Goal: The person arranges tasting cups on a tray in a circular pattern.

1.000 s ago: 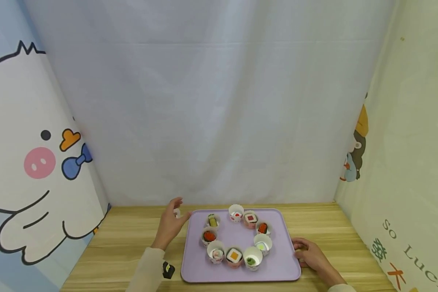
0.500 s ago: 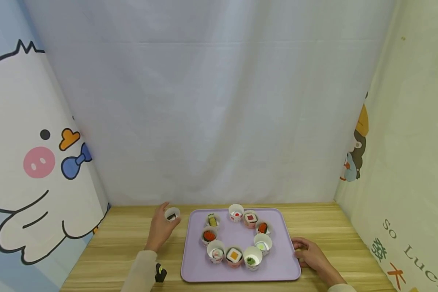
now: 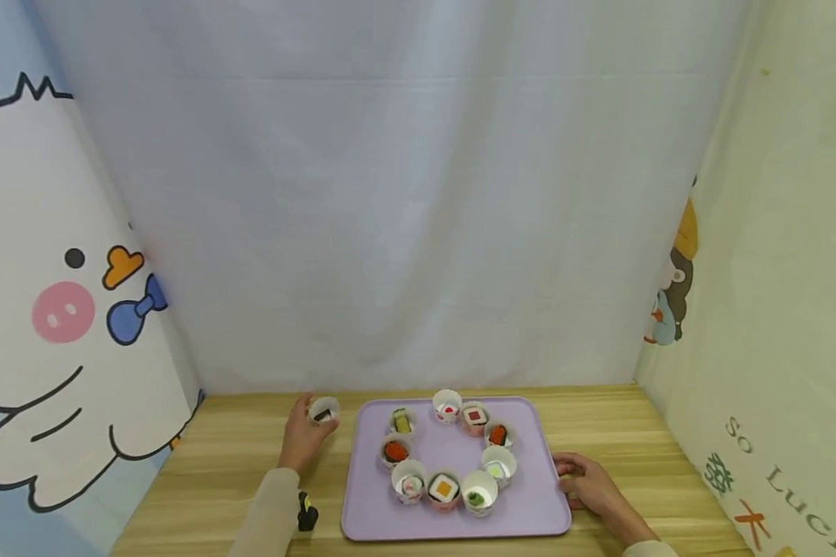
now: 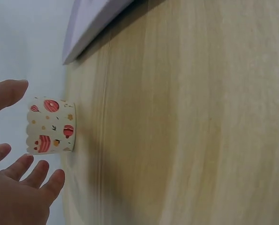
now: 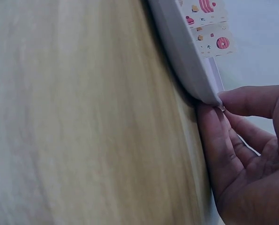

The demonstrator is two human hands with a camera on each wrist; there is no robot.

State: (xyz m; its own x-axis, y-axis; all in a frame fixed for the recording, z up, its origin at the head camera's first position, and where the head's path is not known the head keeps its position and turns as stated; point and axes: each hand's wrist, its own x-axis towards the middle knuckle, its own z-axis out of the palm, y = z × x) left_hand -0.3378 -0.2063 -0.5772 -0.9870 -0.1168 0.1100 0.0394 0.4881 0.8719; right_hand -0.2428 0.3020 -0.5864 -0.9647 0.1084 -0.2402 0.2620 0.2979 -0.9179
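Note:
At the far left of the table, a white paper baking cup [image 3: 323, 411] with a dark and white piece inside stands upright. My left hand [image 3: 303, 439] reaches around it, thumb on one side, fingers on the other. In the left wrist view, a gap separates the thumb from the printed cup [image 4: 52, 125]; whether the fingertips touch it I cannot tell. My right hand [image 3: 588, 486] pinches the right rim of the lilac tray [image 3: 529, 514]. The right wrist view shows the thumb above the tray's edge [image 5: 188, 61] and a finger under it.
On the tray, several cups form a ring, holding small sushi-like pieces, such as a red-topped one [image 3: 395, 451] and a white square one [image 3: 444, 488]. A pale curtain [image 3: 418, 232] hangs behind the wooden table [image 3: 620, 425], with printed cloths on both sides.
My left hand has moved left and down from beside the tray's corner to around the lone cup, uncovering its inside. The right hand stays on the tray's rim.

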